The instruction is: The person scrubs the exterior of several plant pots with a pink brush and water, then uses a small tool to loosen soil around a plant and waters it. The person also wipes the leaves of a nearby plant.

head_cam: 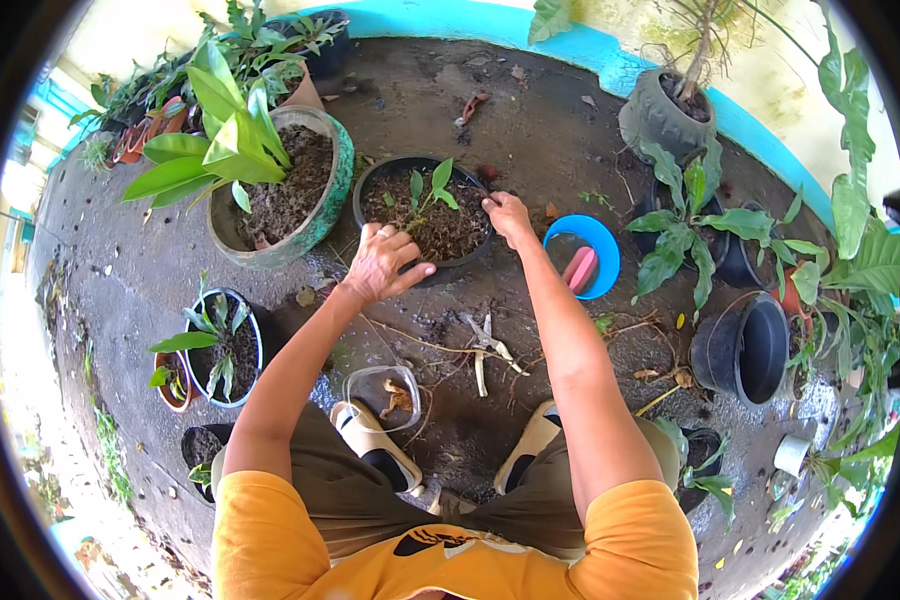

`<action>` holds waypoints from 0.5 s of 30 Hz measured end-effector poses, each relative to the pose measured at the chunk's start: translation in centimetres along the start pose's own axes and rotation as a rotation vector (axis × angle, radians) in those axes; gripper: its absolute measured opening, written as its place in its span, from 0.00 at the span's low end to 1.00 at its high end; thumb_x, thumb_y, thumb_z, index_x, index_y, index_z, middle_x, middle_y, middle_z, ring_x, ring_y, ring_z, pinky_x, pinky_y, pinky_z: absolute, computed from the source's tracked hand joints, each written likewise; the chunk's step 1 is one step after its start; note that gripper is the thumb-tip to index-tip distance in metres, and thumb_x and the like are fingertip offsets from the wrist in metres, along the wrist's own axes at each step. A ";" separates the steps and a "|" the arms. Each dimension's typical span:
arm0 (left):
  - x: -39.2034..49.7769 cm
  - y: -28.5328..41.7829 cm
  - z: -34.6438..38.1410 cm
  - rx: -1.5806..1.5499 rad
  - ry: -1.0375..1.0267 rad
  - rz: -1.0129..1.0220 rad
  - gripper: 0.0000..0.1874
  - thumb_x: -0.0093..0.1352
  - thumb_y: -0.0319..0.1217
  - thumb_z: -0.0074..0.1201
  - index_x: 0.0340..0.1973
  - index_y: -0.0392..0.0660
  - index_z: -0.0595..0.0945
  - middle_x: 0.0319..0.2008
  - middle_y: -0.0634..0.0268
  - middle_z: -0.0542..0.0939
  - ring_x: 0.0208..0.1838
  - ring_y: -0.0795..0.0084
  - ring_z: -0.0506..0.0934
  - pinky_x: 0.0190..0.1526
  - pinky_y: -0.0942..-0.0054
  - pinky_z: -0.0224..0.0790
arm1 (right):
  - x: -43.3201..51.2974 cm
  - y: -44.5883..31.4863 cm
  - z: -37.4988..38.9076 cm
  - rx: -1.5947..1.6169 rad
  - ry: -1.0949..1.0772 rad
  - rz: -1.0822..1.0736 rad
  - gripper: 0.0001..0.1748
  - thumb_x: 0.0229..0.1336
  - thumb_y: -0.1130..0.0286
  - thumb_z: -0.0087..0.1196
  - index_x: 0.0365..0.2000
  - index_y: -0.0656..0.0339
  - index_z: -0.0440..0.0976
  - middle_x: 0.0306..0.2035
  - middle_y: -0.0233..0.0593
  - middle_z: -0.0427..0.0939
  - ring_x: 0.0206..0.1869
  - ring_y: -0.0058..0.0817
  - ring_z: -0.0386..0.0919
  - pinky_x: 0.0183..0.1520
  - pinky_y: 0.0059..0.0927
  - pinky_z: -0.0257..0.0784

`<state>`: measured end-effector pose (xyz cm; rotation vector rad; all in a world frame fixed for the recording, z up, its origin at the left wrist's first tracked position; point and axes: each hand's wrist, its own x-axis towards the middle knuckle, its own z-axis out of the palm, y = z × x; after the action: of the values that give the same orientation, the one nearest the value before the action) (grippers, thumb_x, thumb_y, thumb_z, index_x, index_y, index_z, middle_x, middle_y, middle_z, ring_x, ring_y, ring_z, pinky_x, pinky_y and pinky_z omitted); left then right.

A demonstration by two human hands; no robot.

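A round black plastic pot [461,262] of brown soil stands before me, with a small leafy seedling [435,191] rising near its middle. My left hand [386,262], a ring on one finger, rests over the pot's near left rim, fingertips at the soil and thumb spread. At the right rim, my right hand [506,216] pinches the edge between thumb and fingers. Just right of it is a blue plastic container [606,259] with a pink object [580,270] inside. Pruning shears [493,341] lie on the ground between my forearms, beside dry stems.
A large green-rimmed pot [334,195] with a broad-leaved plant stands close at left. A clear plastic tub [384,373] holding a dry leaf lies by my left foot. An empty black pot [761,349] tilts at right, among several potted plants. A turquoise-based wall [450,21] runs behind.
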<state>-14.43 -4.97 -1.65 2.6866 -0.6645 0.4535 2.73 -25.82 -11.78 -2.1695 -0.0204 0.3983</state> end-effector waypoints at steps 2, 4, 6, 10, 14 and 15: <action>-2.6 -0.4 0.1 0.050 -0.057 -0.022 0.18 0.66 0.49 0.55 0.25 0.48 0.77 0.26 0.64 0.71 0.36 0.61 0.71 0.47 0.58 0.58 | -0.1 -0.5 0.9 -0.001 -0.036 -0.039 0.24 0.55 0.61 0.58 0.49 0.67 0.75 0.47 0.55 0.79 0.51 0.45 0.78 0.52 0.39 0.72; -5.0 -0.7 0.5 0.096 -0.076 -0.024 0.18 0.66 0.50 0.54 0.27 0.48 0.77 0.27 0.64 0.71 0.37 0.61 0.70 0.48 0.58 0.58 | -0.5 -1.4 1.2 0.061 -0.049 -0.012 0.22 0.51 0.64 0.60 0.46 0.67 0.76 0.44 0.53 0.80 0.48 0.42 0.80 0.50 0.37 0.73; -7.3 -1.1 0.8 0.130 -0.188 -0.063 0.18 0.67 0.51 0.51 0.32 0.49 0.78 0.32 0.63 0.73 0.42 0.60 0.70 0.51 0.56 0.58 | -1.4 -2.2 1.4 0.101 -0.071 -0.031 0.20 0.51 0.66 0.60 0.43 0.67 0.76 0.41 0.51 0.81 0.45 0.41 0.80 0.48 0.37 0.73; -8.5 -2.7 1.4 0.154 -0.285 -0.050 0.18 0.68 0.51 0.49 0.37 0.50 0.78 0.39 0.61 0.74 0.49 0.59 0.70 0.56 0.56 0.59 | -3.7 -3.3 1.4 0.116 0.019 -0.128 0.15 0.49 0.69 0.62 0.37 0.67 0.76 0.34 0.47 0.81 0.38 0.39 0.80 0.43 0.37 0.74; -6.8 -4.6 0.7 0.138 -0.289 -0.051 0.18 0.67 0.45 0.53 0.44 0.47 0.79 0.48 0.55 0.73 0.57 0.53 0.68 0.63 0.54 0.59 | -6.0 -3.0 0.3 0.157 0.150 -0.081 0.16 0.49 0.71 0.60 0.40 0.63 0.73 0.31 0.47 0.81 0.34 0.38 0.80 0.39 0.36 0.74; -6.1 -4.9 0.7 0.131 -0.265 -0.023 0.18 0.67 0.45 0.53 0.46 0.47 0.79 0.49 0.55 0.72 0.57 0.52 0.67 0.64 0.54 0.58 | -6.5 -2.9 -0.2 0.177 0.197 -0.016 0.17 0.49 0.71 0.60 0.41 0.62 0.72 0.30 0.47 0.81 0.34 0.38 0.80 0.38 0.36 0.74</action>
<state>-16.99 1.20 -5.80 2.9057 -0.6953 0.1385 -2.98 -25.29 -7.60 -2.0232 0.1034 0.1688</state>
